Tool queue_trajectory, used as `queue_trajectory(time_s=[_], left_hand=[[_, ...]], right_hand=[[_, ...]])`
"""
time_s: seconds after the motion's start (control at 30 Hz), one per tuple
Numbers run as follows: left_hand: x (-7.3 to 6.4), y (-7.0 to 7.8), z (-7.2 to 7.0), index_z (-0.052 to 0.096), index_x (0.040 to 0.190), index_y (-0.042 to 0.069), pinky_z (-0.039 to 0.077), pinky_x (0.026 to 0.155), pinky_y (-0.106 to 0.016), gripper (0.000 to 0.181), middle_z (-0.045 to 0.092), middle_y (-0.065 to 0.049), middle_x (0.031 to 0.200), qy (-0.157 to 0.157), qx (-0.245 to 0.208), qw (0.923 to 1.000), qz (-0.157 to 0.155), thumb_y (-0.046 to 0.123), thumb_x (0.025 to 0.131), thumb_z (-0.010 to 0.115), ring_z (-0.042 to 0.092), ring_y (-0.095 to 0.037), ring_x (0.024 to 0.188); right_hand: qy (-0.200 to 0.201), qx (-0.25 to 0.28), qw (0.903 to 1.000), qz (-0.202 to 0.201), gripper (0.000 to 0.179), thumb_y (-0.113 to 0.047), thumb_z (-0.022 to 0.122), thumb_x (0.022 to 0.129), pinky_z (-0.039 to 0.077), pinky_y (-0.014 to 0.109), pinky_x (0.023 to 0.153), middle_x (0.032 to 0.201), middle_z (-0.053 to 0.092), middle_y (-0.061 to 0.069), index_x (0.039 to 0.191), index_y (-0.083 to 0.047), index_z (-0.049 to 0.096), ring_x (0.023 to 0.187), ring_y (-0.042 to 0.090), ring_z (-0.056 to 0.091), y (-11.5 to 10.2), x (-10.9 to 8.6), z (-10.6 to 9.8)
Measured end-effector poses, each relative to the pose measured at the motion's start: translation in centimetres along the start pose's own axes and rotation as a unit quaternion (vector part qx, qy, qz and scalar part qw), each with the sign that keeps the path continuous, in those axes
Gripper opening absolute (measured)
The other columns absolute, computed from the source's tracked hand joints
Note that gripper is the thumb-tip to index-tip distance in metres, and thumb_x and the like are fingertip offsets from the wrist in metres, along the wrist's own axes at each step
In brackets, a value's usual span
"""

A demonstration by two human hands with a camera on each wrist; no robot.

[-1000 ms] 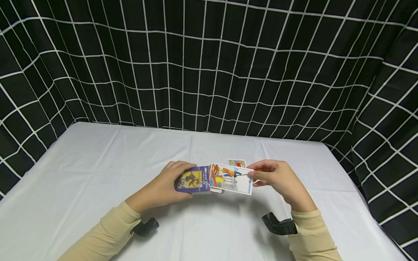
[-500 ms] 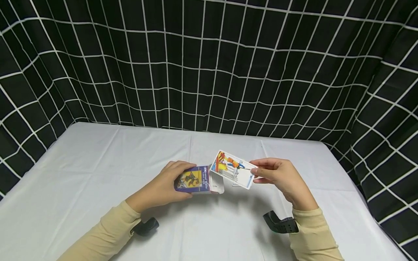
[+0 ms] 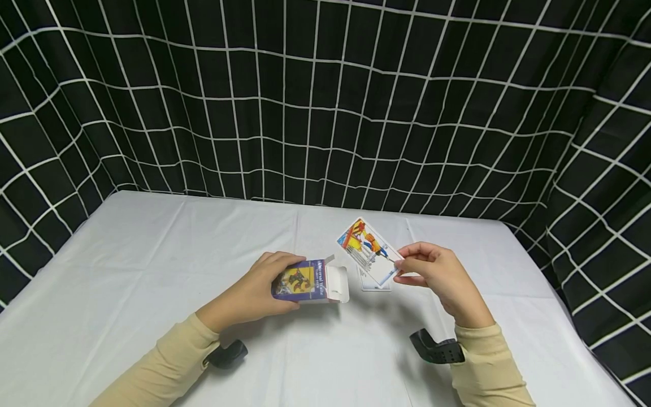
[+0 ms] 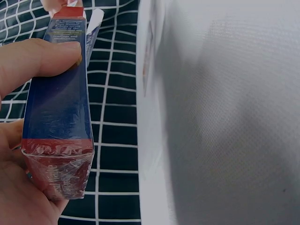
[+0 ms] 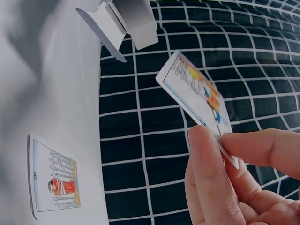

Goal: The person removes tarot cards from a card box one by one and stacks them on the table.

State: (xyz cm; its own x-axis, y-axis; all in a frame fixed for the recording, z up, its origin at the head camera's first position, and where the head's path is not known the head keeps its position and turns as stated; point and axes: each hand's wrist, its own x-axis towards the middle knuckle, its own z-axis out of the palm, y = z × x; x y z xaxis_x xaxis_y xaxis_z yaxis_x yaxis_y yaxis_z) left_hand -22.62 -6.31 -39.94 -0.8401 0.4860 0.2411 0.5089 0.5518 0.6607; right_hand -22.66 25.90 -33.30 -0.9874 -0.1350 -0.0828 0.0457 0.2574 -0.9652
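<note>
My left hand (image 3: pixel 259 285) grips a purple and blue tarot card box (image 3: pixel 299 281), thumb along one narrow side and fingers on the other. The box's end flap (image 3: pixel 338 284) hangs out on the right. Between thumb and fingers, my right hand (image 3: pixel 439 277) pinches a tarot card (image 3: pixel 370 250) by one corner, picture side up and tilted, apart from the box. Below it on the cloth lies another tarot card (image 5: pixel 55 180), which shows a red figure among swords in the right wrist view; the held card partly covers it in the head view.
A white cloth covers the table (image 3: pixel 168 254). Behind and at both sides hangs a black curtain (image 3: pixel 305 113) with a white grid. Dark wrist mounts (image 3: pixel 438 347) stick out from both sleeves, low over the cloth.
My right hand has drawn the card away from the box mouth, up and to the right, and turned it. The lower card now shows beneath. My left hand and the box stay put.
</note>
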Motion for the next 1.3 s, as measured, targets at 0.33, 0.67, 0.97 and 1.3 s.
queue_trajectory(time_s=[0.33, 0.67, 0.97, 1.3], left_hand=[[0.0, 0.1, 0.0, 0.051, 0.142, 0.011, 0.041, 0.105, -0.045, 0.076, 0.056, -0.005, 0.140, -0.001, 0.001, 1.0000, -0.004, 0.019, 0.074, 0.084, 0.047, -0.023, 0.125], [0.0, 0.1, 0.0, 0.052, 0.142, 0.010, 0.040, 0.106, -0.047, 0.076, 0.056, -0.005, 0.139, -0.001, 0.001, 1.0000, -0.007, 0.018, 0.074, 0.085, 0.046, -0.023, 0.126], [0.0, 0.2, 0.0, 0.052, 0.142, 0.011, 0.040, 0.106, -0.046, 0.077, 0.056, -0.005, 0.139, -0.003, 0.000, 1.0000, -0.009, 0.018, 0.074, 0.085, 0.047, -0.022, 0.125], [-0.1, 0.2, 0.0, 0.051, 0.143, 0.012, 0.041, 0.106, -0.045, 0.076, 0.056, -0.004, 0.140, -0.006, -0.002, 0.9999, -0.012, 0.018, 0.074, 0.084, 0.046, -0.022, 0.125]], right_hand=[[-0.001, 0.031, 0.9989, 0.034, 0.013, 0.002, 0.060, 0.088, 0.060, 0.025, 0.072, 0.081, 0.063, 0.000, 0.098, 0.009, 0.056, 0.068, 0.008, 0.070, 0.5, 0.5, -0.2], [-0.007, 0.060, 0.9953, 0.076, 0.004, 0.001, 0.062, 0.090, 0.059, 0.022, 0.071, 0.077, 0.068, 0.001, 0.088, 0.000, 0.058, 0.068, 0.007, 0.073, 2.4, 1.6, -0.7], [-0.031, 0.090, 0.9918, 0.086, 0.008, 0.003, 0.056, 0.094, 0.059, 0.021, 0.074, 0.083, 0.067, 0.007, 0.097, 0.009, 0.059, 0.073, 0.008, 0.073, 3.7, 2.5, -0.6], [-0.007, 0.086, 0.9905, 0.107, 0.020, 0.001, 0.061, 0.090, 0.058, 0.020, 0.068, 0.073, 0.071, 0.002, 0.105, 0.013, 0.057, 0.067, 0.006, 0.071, 4.9, 2.9, -0.3]])
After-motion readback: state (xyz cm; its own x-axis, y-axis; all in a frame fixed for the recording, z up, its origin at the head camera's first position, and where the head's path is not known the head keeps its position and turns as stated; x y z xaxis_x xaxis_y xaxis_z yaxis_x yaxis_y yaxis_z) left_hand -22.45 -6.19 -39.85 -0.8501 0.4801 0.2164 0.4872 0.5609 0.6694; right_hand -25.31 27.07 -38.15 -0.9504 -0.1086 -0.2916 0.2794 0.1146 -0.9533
